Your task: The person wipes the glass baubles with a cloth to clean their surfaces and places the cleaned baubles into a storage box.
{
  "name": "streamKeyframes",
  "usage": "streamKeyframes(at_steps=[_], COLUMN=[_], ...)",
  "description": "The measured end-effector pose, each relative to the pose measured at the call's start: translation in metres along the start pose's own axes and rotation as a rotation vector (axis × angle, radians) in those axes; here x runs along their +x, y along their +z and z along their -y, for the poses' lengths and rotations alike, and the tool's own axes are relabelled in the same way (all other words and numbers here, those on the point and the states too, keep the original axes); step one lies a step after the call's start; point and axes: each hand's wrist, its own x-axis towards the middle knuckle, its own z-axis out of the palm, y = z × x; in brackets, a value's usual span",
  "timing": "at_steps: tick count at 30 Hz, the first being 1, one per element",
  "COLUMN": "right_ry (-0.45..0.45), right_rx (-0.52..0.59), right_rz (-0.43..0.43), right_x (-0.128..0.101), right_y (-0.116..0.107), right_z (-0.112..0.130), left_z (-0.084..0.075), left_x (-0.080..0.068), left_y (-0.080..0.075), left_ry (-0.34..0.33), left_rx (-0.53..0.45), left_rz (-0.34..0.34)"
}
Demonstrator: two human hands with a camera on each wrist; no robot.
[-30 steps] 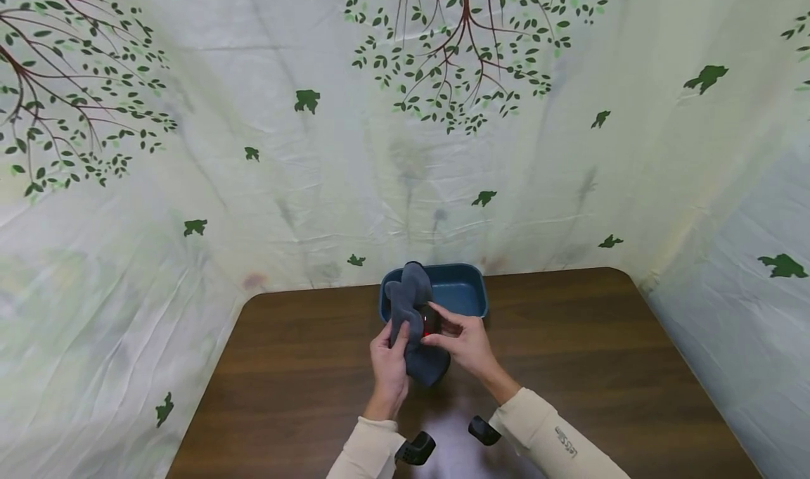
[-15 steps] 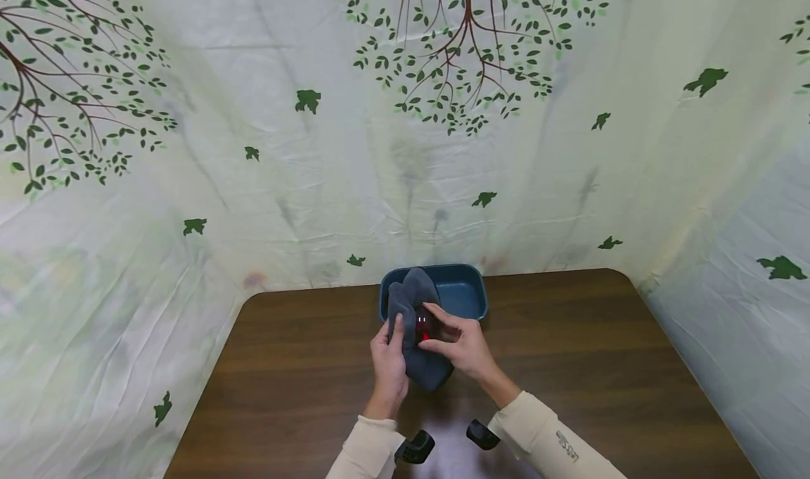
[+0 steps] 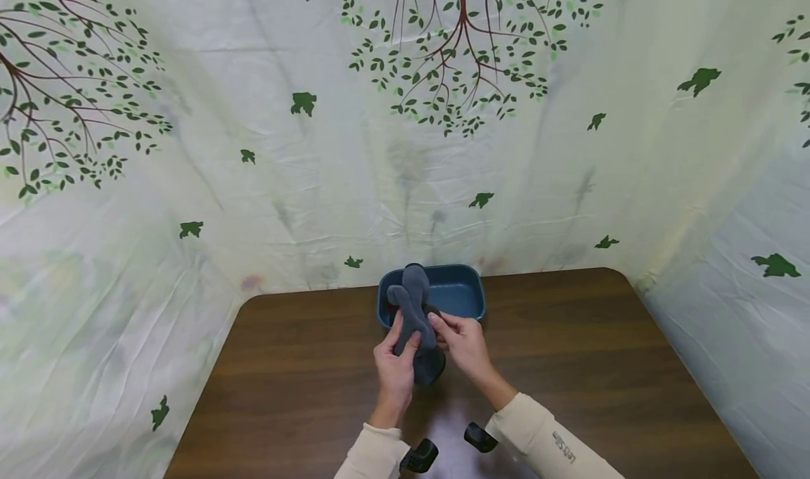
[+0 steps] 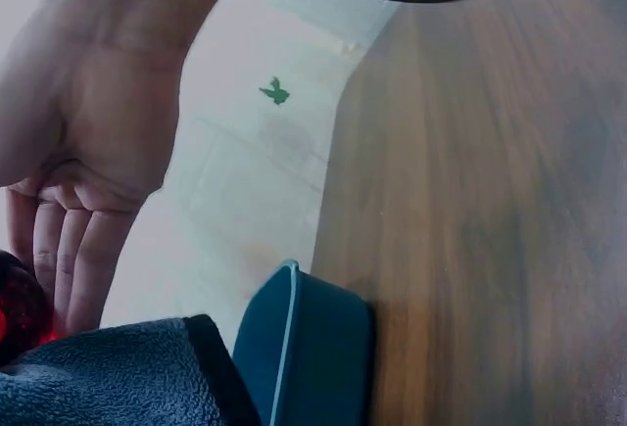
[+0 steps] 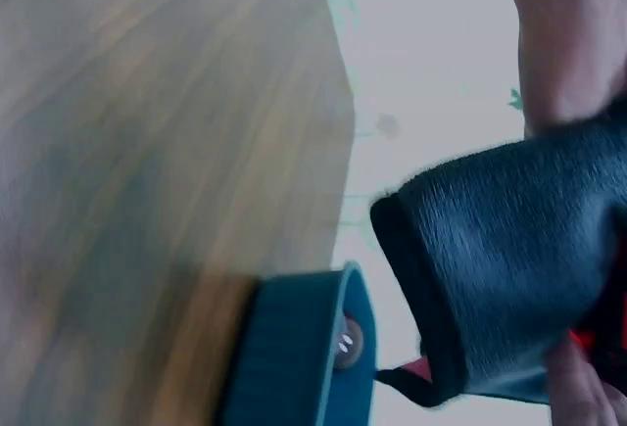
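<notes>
Above the brown table (image 3: 569, 366), both hands meet around a dark grey fleece cloth (image 3: 414, 309). My left hand (image 3: 395, 363) grips the cloth from the left, and its upper end sticks up over a blue tub (image 3: 462, 290). My right hand (image 3: 465, 338) holds a small red and dark object wrapped in the cloth; the head view hides nearly all of it. The left wrist view shows the red object (image 4: 15, 313) beside the fingers (image 4: 69, 260), above the cloth (image 4: 108, 377). In the right wrist view the cloth (image 5: 509, 299) covers a red edge (image 5: 586, 340).
The blue tub (image 4: 304, 348) stands at the table's far edge against a white sheet printed with trees and birds (image 3: 405, 148), which closes in the back and both sides. Something small and round lies inside the tub (image 5: 348, 343). Black wrist cameras (image 3: 418, 456) sit on both sleeves.
The cloth has been pulled over the red object, which showed between the hands before. Both hands have shifted slightly left and closer together.
</notes>
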Motion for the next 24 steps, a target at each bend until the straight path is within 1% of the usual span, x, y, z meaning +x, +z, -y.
streamKeyframes(at_steps=[3, 5, 6, 7, 8, 9, 11, 13, 15, 16, 17, 18, 20, 22, 24], right_ry=[-0.022, -0.062, -0.086, -0.118, -0.153, -0.21, -0.352, -0.506, -0.635, -0.668, -0.678, -0.66, -0.568, -0.411, -0.222], right_rx=[-0.076, -0.168, -0.219, -0.275, -0.335, -0.397, -0.511, -0.592, -0.635, -0.636, -0.617, -0.588, -0.491, -0.331, -0.145], right_rz=[0.14, 0.24, 0.279, 0.3, 0.302, 0.298, 0.291, 0.294, 0.297, 0.298, 0.299, 0.286, 0.252, 0.227, 0.191], right_x=[0.002, 0.004, 0.005, 0.006, 0.007, 0.008, 0.011, 0.014, 0.016, 0.017, 0.016, 0.016, 0.012, 0.009, 0.006], right_y=[-0.007, -0.014, -0.017, -0.019, -0.021, -0.023, -0.026, -0.028, -0.029, -0.029, -0.028, -0.027, -0.023, -0.017, -0.013], right_z=[0.003, 0.005, 0.006, 0.007, 0.008, 0.009, 0.009, 0.009, 0.007, 0.006, 0.006, 0.004, 0.002, 0.0, -0.002], left_z=[0.001, 0.001, 0.001, 0.001, 0.001, 0.0, -0.001, -0.002, -0.002, -0.001, -0.001, -0.001, 0.0, 0.0, 0.001], left_x=[0.001, 0.002, 0.003, 0.003, 0.004, 0.004, 0.005, 0.004, 0.003, 0.003, 0.002, 0.002, 0.0, -0.001, -0.001], left_y=[-0.002, -0.004, -0.005, -0.006, -0.007, -0.007, -0.007, -0.008, -0.007, -0.007, -0.006, -0.006, -0.004, -0.003, -0.002], left_ry=[-0.029, -0.075, -0.099, -0.119, -0.135, -0.149, -0.176, -0.195, -0.202, -0.198, -0.186, -0.169, -0.119, -0.072, -0.033], left_rx=[-0.027, -0.068, -0.091, -0.113, -0.131, -0.141, -0.146, -0.146, -0.136, -0.13, -0.123, -0.115, -0.088, -0.058, -0.024], left_rz=[-0.048, -0.088, -0.106, -0.117, -0.123, -0.122, -0.126, -0.118, -0.112, -0.106, -0.095, -0.087, -0.074, -0.052, -0.024])
